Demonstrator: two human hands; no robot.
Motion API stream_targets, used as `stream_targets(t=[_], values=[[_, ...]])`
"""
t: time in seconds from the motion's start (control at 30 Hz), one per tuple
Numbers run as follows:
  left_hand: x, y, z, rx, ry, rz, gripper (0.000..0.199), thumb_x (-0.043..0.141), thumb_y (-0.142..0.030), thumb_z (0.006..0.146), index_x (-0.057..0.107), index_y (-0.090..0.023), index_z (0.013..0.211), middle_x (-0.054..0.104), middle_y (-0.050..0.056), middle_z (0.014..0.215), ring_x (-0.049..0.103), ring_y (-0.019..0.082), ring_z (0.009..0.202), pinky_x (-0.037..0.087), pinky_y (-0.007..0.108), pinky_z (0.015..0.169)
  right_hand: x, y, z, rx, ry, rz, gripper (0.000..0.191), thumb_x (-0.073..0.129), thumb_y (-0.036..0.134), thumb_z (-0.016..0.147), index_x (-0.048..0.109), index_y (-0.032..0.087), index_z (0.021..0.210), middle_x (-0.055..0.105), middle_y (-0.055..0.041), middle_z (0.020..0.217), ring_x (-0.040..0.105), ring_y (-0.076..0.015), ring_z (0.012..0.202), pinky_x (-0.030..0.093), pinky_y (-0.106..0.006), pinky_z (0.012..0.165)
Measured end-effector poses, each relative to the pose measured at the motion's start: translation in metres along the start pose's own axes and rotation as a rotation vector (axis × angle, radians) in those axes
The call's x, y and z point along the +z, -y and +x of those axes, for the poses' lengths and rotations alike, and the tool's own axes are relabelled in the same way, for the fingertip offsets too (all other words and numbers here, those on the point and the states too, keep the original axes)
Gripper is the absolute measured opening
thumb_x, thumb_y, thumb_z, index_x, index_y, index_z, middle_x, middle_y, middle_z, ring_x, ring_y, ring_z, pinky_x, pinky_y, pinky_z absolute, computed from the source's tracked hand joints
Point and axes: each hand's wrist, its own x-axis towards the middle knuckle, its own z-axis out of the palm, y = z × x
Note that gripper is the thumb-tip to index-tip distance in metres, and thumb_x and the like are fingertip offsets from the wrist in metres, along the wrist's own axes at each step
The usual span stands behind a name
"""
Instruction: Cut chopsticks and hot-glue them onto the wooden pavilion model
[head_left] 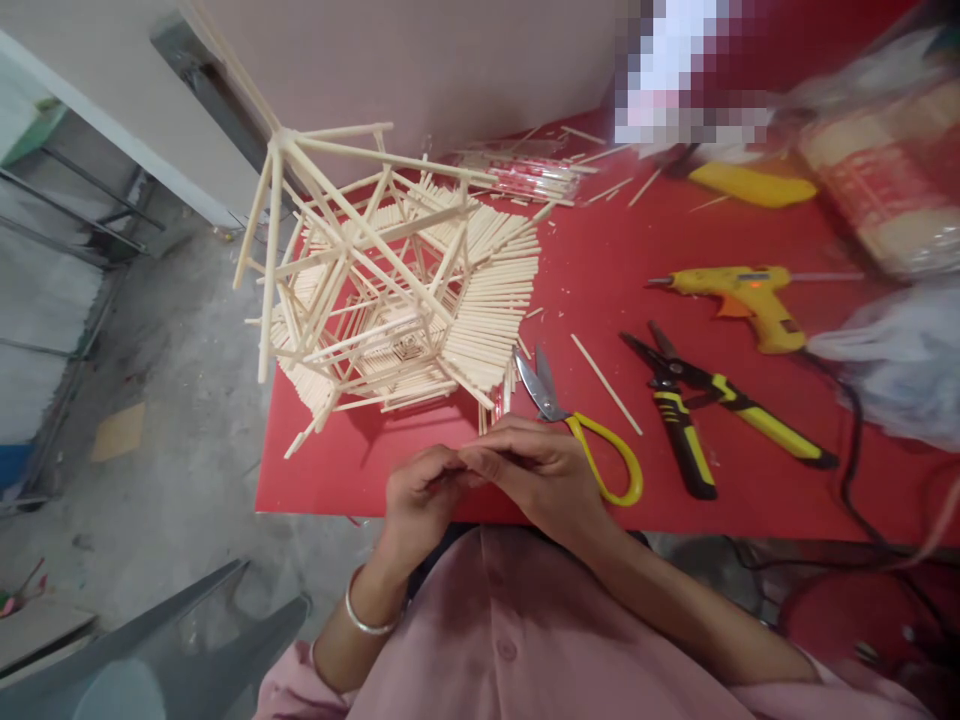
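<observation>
A framework of pale wooden sticks (491, 290) stands at the left of the red table (322, 485). Just in front of it, near the table's front edge, my left hand (427, 485) and my right hand (536, 470) meet with fingers curled together. Whatever lies between the fingertips is too small or hidden to name. Scissors with yellow handles (630, 480) lie open beside my right hand, partly behind it. A single loose stick (606, 383) rests farther right.
Black and yellow pliers (682, 440) and a yellow glue gun (765, 300) with a cable lie on the right. Packets of sticks (532, 178) are at the back. Plastic bags (900, 350) sit at the far right. A yellow-handled tool (750, 185) lies behind the glue gun.
</observation>
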Motion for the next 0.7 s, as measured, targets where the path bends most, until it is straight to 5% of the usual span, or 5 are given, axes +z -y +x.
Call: stream_targets(t=[0.17, 0.37, 0.53, 0.7], values=[[0.001, 0.0, 0.0, 0.153, -0.03, 0.127, 0.016, 0.061, -0.02, 0.087, 0.073, -0.018, 0.077, 0.063, 0.0, 0.06, 0.053, 0.009, 0.051, 0.044, 0.02, 0.052, -0.007, -0.003, 0.003, 0.181, 0.181, 0.208, 0.026, 0.067, 0.044, 0.083, 0.077, 0.022, 0.073, 0.071, -0.0023, 0.072, 0.064, -0.0135, 0.067, 0.05, -0.025, 0.062], [0.003, 0.001, -0.006, 0.136, 0.095, 0.077, 0.016, 0.059, -0.026, 0.091, 0.068, -0.017, 0.082, 0.064, 0.001, 0.066, 0.054, 0.01, 0.056, 0.044, 0.021, 0.056, -0.014, -0.013, 0.004, 0.448, 0.245, 0.368, 0.039, 0.061, 0.052, 0.085, 0.072, 0.018, 0.072, 0.064, -0.0013, 0.062, 0.051, -0.009, 0.053, 0.04, -0.022, 0.05], [0.006, 0.008, -0.006, 0.031, -0.044, -0.14, 0.025, 0.058, -0.035, 0.093, 0.072, -0.017, 0.081, 0.07, 0.008, 0.091, 0.064, 0.019, 0.09, 0.05, 0.029, 0.084, -0.001, -0.009, -0.003, 0.103, 0.127, 0.011, 0.038, 0.065, 0.055, 0.083, 0.073, 0.022, 0.1, 0.065, -0.0041, 0.088, 0.058, -0.0126, 0.071, 0.048, -0.023, 0.061], [0.005, 0.017, -0.01, -0.182, -0.026, -0.269, 0.028, 0.062, -0.04, 0.09, 0.075, -0.016, 0.086, 0.072, 0.006, 0.076, 0.066, 0.017, 0.07, 0.054, 0.028, 0.07, -0.005, -0.016, -0.007, -0.269, 0.137, -0.353, 0.02, 0.061, 0.038, 0.091, 0.074, 0.026, 0.1, 0.068, -0.0035, 0.085, 0.065, -0.0134, 0.075, 0.053, -0.024, 0.068]])
